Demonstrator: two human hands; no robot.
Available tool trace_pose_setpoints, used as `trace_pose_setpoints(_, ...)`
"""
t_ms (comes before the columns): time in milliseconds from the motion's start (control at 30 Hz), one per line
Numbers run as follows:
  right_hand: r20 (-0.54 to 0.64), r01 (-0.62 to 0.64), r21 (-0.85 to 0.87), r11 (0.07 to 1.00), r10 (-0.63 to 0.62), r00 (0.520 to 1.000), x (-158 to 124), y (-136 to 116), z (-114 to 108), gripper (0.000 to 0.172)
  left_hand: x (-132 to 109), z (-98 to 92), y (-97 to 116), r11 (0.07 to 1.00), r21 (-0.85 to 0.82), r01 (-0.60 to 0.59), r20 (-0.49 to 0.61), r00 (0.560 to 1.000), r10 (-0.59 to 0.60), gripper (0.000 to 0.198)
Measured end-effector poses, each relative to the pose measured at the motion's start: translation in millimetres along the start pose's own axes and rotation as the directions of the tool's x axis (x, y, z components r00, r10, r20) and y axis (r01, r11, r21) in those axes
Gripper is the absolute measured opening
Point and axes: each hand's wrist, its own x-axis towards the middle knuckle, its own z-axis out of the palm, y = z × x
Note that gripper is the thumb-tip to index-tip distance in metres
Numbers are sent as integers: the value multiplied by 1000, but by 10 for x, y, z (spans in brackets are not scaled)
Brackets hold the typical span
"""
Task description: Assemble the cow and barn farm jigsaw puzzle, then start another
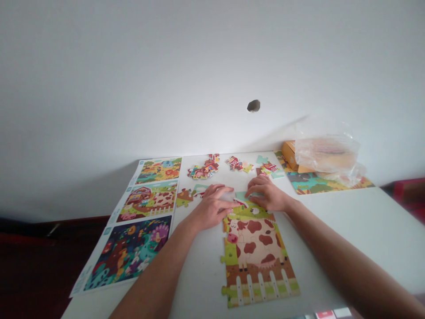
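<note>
A partly joined cow puzzle (257,254) lies on the white table (348,230) in front of me. Both hands rest at its top edge. My left hand (212,206) lies flat with fingers stretched over a pale piece. My right hand (267,192) has its fingers curled down on a teal and red puzzle piece (241,197) at the puzzle's top edge. Loose pieces (203,169) lie in small heaps just beyond my hands, more of them (237,164) to the right of those.
A reference sheet with three farm pictures (139,226) lies at the left of the table. An orange box (292,153) under a clear plastic bag (327,153) sits at the back right on another picture sheet (318,184). A white wall stands behind.
</note>
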Motion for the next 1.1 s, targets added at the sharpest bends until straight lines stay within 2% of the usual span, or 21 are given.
trace_pose_setpoints(67,-18,12,5,1000,-12,1000,-7,12,-6,19,2,-1,0,1000,-1,-9,-4,1000,9,34)
trace_pose_setpoints(167,-127,8,39,999,-3,992,-20,45,-20,23,7,-6,3,1000,-8,-18,-16,1000,18,34)
trace_pose_setpoints(267,-192,-12,46,999,21,981,-29,57,-31,20,12,-9,7,1000,-8,-19,-21,1000,19,33)
trace_pose_setpoints(433,-53,-6,3,1000,6,999,-22,16,-14,17,14,-14,17,1000,-9,-24,-21,1000,24,34)
trace_pose_setpoints(667,-1,-2,14,1000,2,1000,-10,11,23,20,9,-5,9,1000,-7,-24,-18,1000,23,35)
trace_pose_setpoints(967,-1,18,5,1000,-18,1000,-3,-13,44,19,4,-2,1,999,-31,-6,-14,1000,5,33)
trace_pose_setpoints(1100,-109,12,6,1000,-11,994,-23,-24,-8,24,8,-16,14,1000,-26,-4,-9,1000,3,33)
